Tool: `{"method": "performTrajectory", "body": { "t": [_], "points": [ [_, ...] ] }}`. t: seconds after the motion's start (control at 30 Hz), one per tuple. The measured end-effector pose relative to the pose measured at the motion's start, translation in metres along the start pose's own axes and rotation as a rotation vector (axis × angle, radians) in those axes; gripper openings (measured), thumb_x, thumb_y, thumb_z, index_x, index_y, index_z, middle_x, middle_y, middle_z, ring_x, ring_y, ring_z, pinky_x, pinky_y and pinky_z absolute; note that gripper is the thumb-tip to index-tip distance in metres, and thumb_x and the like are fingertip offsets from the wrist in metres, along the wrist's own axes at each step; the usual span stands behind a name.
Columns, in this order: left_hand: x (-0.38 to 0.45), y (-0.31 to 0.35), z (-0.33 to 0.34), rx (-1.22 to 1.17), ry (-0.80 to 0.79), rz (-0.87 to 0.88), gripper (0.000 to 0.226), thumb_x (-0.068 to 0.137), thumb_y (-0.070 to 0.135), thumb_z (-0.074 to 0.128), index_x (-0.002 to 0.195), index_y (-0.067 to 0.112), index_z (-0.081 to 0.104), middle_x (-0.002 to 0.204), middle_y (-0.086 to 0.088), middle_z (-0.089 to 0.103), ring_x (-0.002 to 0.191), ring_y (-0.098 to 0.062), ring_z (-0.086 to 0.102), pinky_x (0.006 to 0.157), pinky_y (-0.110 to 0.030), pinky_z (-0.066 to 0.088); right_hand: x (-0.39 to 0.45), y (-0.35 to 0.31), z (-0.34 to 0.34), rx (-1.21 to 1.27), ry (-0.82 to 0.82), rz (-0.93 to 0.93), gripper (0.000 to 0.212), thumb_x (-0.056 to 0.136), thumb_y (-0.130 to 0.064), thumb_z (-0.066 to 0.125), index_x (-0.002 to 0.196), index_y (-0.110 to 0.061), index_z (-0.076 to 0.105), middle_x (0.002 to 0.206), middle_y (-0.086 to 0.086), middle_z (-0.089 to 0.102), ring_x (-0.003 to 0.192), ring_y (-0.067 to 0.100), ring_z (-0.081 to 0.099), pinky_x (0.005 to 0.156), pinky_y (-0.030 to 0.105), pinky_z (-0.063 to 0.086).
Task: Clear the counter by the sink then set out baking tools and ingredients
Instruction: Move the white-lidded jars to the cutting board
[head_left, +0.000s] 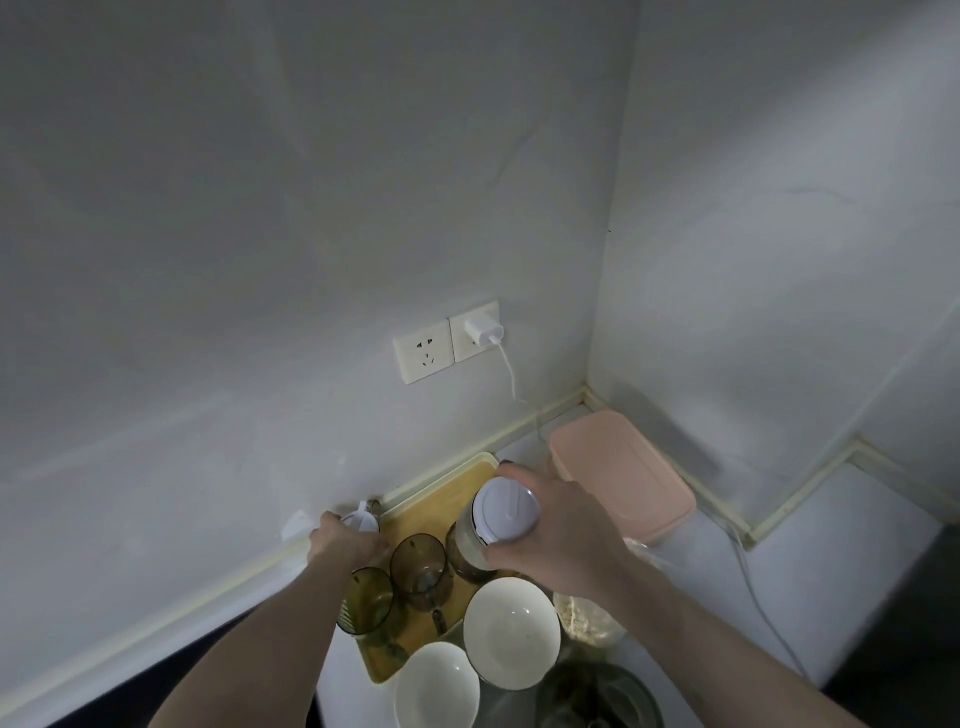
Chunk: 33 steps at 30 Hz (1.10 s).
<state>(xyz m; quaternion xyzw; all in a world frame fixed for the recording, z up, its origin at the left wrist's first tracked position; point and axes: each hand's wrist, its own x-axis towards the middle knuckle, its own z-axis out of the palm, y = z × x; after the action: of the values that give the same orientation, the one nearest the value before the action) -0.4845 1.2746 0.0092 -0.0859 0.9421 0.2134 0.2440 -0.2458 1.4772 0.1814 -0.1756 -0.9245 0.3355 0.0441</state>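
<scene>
A white-lidded glass jar (493, 525) is grasped by the right hand (550, 530), the fingers and thumb curled round the lid and the shoulder of the jar. It is held over the far end of a wooden tray (441, 499); whether its base is lifted or resting cannot be told, since the base is hidden. The left hand (343, 540) is closed round a small white-topped object (361, 519) at the tray's far left corner, against the wall; what that object is cannot be made out.

On the tray, two tinted glass cups (418, 566) are seen just beside the left hand, one behind the other. Two white bowls (511, 631) are stacked loosely at the near end of the tray, and a clear container of pale flakes (587, 618) sits beside them, under the right forearm. A pink-lidded box (621, 475) stands in the corner of the counter (831, 561), just beyond the right hand.

The clearing is judged to be at an early stage: most of the crockery remains on the counter. No baking tools are seen set out, so that second part appears not yet begun. No sink is shown.
</scene>
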Motion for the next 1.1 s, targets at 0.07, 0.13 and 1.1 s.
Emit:
{"method": "performTrajectory", "body": {
  "t": [0.07, 0.13, 1.1],
  "points": [
    [-0.004, 0.004, 0.001, -0.012, 0.005, -0.018, 0.094, 0.066, 0.044, 0.086, 0.139, 0.01, 0.037, 0.117, -0.011, 0.05, 0.108, -0.03, 0.055, 0.083, -0.039, 0.056, 0.002, 0.001, 0.004, -0.003, -0.003, -0.005, 0.066, 0.066, -0.059, 0.077, 0.123, -0.032, 0.056, 0.103, -0.007, 0.066, 0.093, 0.016, 0.062, 0.065, 0.01, 0.041],
    [-0.008, 0.007, 0.001, -0.005, -0.009, -0.033, 0.089, 0.072, 0.041, 0.083, 0.14, 0.01, 0.035, 0.12, -0.011, 0.048, 0.11, -0.03, 0.052, 0.085, -0.039, 0.054, 0.005, 0.003, 0.007, -0.004, -0.007, -0.009, 0.067, 0.064, -0.061, 0.075, 0.123, -0.033, 0.055, 0.102, -0.008, 0.065, 0.092, 0.014, 0.061, 0.066, 0.011, 0.042],
    [-0.132, -0.047, -0.09, -0.057, 0.154, 0.351, 0.049, 0.085, 0.035, 0.07, 0.131, 0.025, 0.056, 0.138, 0.003, 0.047, 0.101, -0.016, 0.06, 0.096, -0.032, 0.049, 0.132, -0.009, 0.097, 0.039, -0.183, 0.06, 0.077, 0.053, -0.06, 0.076, 0.124, -0.04, 0.055, 0.12, -0.007, 0.066, 0.109, 0.023, 0.063, 0.088, 0.034, 0.055]
  ]
}}
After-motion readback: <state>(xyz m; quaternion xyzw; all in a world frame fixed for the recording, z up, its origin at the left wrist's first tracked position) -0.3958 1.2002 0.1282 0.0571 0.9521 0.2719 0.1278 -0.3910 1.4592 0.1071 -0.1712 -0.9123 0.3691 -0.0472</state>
